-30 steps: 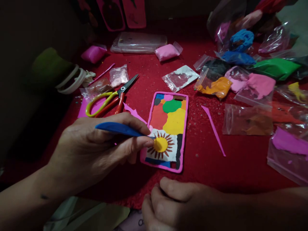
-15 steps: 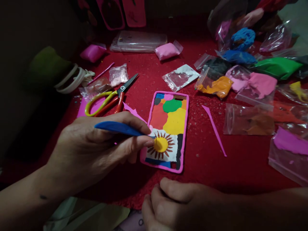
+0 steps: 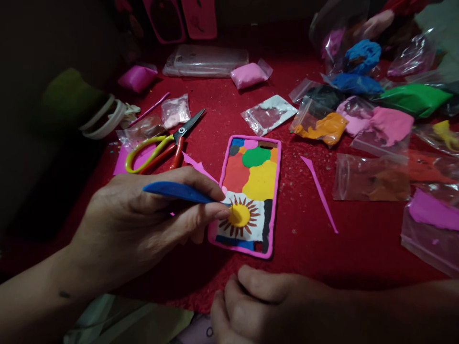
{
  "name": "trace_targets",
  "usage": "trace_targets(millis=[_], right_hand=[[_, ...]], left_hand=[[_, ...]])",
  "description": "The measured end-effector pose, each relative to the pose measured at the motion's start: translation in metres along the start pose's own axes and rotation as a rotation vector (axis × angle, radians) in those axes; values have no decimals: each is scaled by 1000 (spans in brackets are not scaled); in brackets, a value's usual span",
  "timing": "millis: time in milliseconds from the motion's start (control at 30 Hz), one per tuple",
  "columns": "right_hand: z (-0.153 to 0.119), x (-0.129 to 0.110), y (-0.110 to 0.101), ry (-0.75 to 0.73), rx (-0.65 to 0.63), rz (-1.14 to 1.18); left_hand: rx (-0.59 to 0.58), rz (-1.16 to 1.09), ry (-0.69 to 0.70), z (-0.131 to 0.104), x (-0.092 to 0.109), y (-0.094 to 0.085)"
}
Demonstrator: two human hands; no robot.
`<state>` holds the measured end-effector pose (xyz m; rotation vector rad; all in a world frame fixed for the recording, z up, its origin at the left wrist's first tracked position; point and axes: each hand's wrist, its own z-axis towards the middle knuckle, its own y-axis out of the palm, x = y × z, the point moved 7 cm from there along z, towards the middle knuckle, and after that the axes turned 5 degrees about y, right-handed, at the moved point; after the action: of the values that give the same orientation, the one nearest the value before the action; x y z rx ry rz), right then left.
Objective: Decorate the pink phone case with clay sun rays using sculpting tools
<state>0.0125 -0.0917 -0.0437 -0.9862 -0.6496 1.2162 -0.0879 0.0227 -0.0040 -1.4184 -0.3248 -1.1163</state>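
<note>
A phone case [image 3: 263, 179] lies flat on the red cloth, covered with patches of coloured clay inside a pink clay rim. On its lower part is a yellow disc [image 3: 240, 216] with brown petals on white. My left hand [image 3: 154, 215] pinches a blue clay modelling tool [image 3: 175, 191] between thumb and fingers. The tool's tip reaches the disc's left edge; whether it touches cannot be told. My right hand [image 3: 258, 301] rests at the near edge, below the case, its fingers curled with no object visible in them.
Scissors [image 3: 175, 138] with yellow and red handles lie behind my left hand. A pink clay strip [image 3: 319, 193] is right of the case. Several clay bags, such as an orange one [image 3: 322, 129], crowd the right side. Clear phone cases [image 3: 208, 62] lie at the back.
Almost nothing differs. My left hand and the blue modelling tool have shifted very slightly; the phone case and my right hand stay in place.
</note>
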Motion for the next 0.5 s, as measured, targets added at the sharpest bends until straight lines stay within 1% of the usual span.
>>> trace_targets(millis=[133, 267, 333, 500], right_hand=[[0, 0, 0, -2, 10, -1], [1, 0, 2, -13, -20, -5], [1, 0, 2, -10, -19, -11], [0, 0, 0, -7, 12, -10]], left_hand=[[-8, 14, -18, -1, 0, 0], [10, 12, -27, 0, -1, -1], [0, 15, -35, 1, -2, 0], [-8, 103, 12, 1, -2, 0]])
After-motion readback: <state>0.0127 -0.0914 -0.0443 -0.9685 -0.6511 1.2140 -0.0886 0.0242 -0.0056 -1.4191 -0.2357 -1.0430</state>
